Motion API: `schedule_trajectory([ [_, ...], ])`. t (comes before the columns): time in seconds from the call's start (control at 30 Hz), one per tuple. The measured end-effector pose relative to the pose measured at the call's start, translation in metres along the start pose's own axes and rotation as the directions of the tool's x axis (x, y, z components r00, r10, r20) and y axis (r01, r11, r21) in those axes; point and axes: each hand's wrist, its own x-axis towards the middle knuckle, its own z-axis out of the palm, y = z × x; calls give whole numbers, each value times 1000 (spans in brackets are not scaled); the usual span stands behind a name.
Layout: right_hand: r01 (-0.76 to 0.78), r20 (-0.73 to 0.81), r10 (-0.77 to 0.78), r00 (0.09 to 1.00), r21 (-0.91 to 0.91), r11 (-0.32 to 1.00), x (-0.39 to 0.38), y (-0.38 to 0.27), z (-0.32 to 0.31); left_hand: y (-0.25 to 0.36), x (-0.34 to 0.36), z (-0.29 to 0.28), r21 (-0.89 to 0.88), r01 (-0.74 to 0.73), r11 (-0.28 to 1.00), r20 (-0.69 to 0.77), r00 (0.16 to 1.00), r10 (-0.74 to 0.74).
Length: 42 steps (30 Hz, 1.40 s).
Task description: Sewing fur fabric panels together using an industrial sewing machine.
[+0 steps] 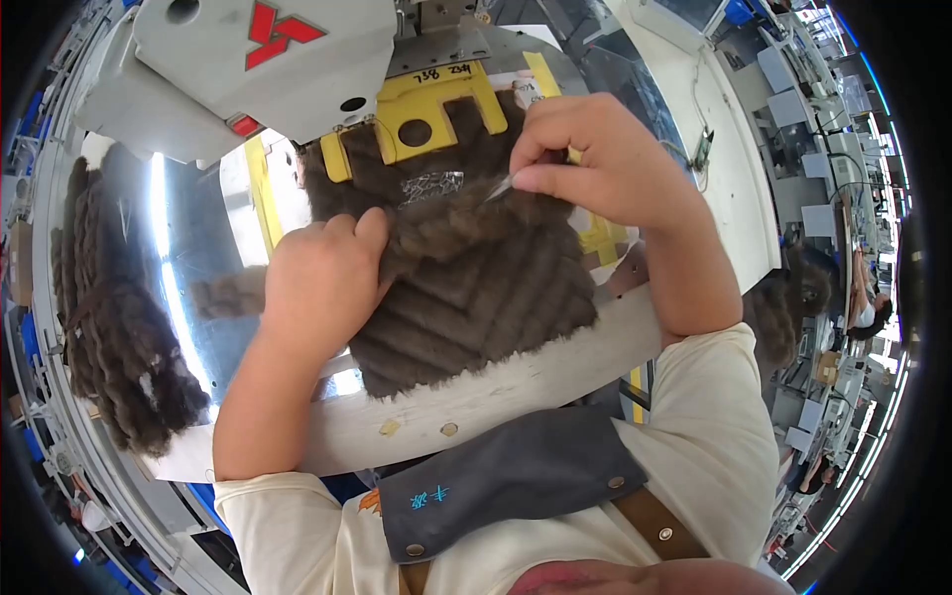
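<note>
A dark brown fur piece with chevron ridges lies beneath the sewing machine head. My left hand is closed on a lighter brown strip of fur that crosses it, and the strip's tail sticks out to the left of the hand. In my right hand is a slim, pointed silver tool that looks like tweezers, its tip touching the strip's right part. Just above the strip, a small crinkled silvery patch shows in the dark fur. My left fingertips are partly hidden.
The white sewing machine head overhangs the far left. A yellow notched plate sits at the back, over the fur. More ridged fur is stacked at the left, and other fur lies beyond my right elbow.
</note>
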Motion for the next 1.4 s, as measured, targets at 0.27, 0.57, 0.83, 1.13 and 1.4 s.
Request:
schedule_trajectory([
  [0.27,-230,-464,112,879,-207,951,-8,16,-40,-2,-3,5,-61,33,998,-13,999,-34],
  [0.57,-503,-618,-173,767,-746,436,-11,40,-39,0,1,11,-23,-47,999,-161,986,43],
  [0.83,40,234,103,967,-535,844,16,-20,45,-1,5,8,-93,-84,992,-262,963,57],
  [1.13,-314,-2,451,893,-720,619,-21,11,-33,-28,4,0,-716,56,696,-111,975,-193],
  [1.4,315,11,-323,946,-250,916,3,-20,44,-6,-4,-4,-854,-127,505,-245,954,-173],
])
